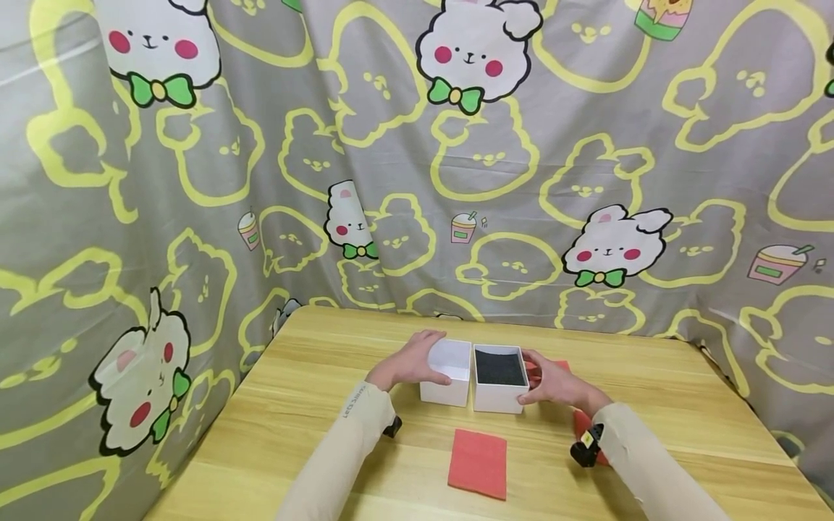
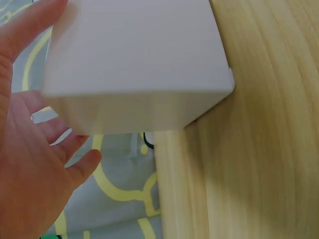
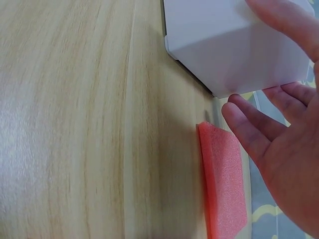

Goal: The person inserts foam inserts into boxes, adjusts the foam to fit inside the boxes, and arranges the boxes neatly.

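Two white open-topped boxes stand side by side on the table, a narrow gap between them. The left box [image 1: 444,394] shows a bare white inside; black foam [image 1: 500,367] lies within the right box [image 1: 498,399]. My left hand [image 1: 407,362] holds the left box at its outer side, with the thumb at the front and the fingers toward the back. At the right box's outer side, my right hand [image 1: 554,383] grips in a similar way, its thumb on the front corner. The left wrist view shows a white box wall [image 2: 139,50] close up.
A red foam sheet [image 1: 478,464] lies flat in front of the boxes. More red foam [image 3: 227,184] lies beyond the right hand, and another red piece [image 1: 580,425] sits under the right wrist. Patterned grey curtain [image 1: 391,166] hangs around the wooden table [image 1: 293,383].
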`<state>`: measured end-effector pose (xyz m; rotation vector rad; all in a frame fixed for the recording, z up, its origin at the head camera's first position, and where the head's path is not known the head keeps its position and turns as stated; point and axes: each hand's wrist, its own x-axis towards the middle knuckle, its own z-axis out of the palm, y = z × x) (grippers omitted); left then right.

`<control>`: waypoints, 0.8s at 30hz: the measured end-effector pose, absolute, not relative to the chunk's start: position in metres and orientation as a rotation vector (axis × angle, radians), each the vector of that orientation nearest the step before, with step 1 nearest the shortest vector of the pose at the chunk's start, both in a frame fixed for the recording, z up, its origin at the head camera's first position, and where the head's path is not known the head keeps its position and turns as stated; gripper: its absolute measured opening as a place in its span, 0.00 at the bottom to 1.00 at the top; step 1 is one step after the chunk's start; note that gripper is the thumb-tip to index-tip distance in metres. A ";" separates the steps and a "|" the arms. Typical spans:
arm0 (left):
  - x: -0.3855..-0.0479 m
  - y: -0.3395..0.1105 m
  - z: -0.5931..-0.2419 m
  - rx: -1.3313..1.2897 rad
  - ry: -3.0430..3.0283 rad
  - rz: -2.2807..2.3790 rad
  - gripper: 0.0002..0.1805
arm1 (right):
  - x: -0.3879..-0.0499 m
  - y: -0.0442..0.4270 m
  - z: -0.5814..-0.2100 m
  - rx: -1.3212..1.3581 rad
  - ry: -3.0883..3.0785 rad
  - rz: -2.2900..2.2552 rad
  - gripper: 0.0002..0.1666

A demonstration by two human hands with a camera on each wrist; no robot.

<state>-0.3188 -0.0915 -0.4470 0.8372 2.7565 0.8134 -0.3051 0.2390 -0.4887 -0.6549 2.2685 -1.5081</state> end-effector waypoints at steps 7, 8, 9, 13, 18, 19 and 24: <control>-0.319 -0.103 -0.451 0.778 2.688 0.924 0.55 | -0.304 0.239 -0.488 -0.642 2.282 -1.495 0.61; -0.319 -0.104 -0.452 0.772 2.678 0.940 0.55 | -0.304 0.239 -0.488 -0.640 2.288 -1.491 0.61; -0.319 -0.105 -0.453 0.768 2.673 0.945 0.55 | -0.304 0.239 -0.488 -0.640 2.293 -1.487 0.61; -0.320 -0.106 -0.455 0.762 2.674 0.947 0.55 | -0.302 0.238 -0.487 -0.632 2.326 -1.462 0.61; -0.319 -0.107 -0.454 0.762 2.680 0.932 0.54 | -0.299 0.234 -0.483 -0.611 2.389 -1.416 0.61; -0.319 -0.107 -0.453 0.760 2.680 0.932 0.54 | -0.298 0.233 -0.482 -0.610 2.403 -1.406 0.61; -0.319 -0.107 -0.452 0.757 2.669 0.944 0.55 | -0.295 0.234 -0.479 -0.650 2.477 -1.336 0.61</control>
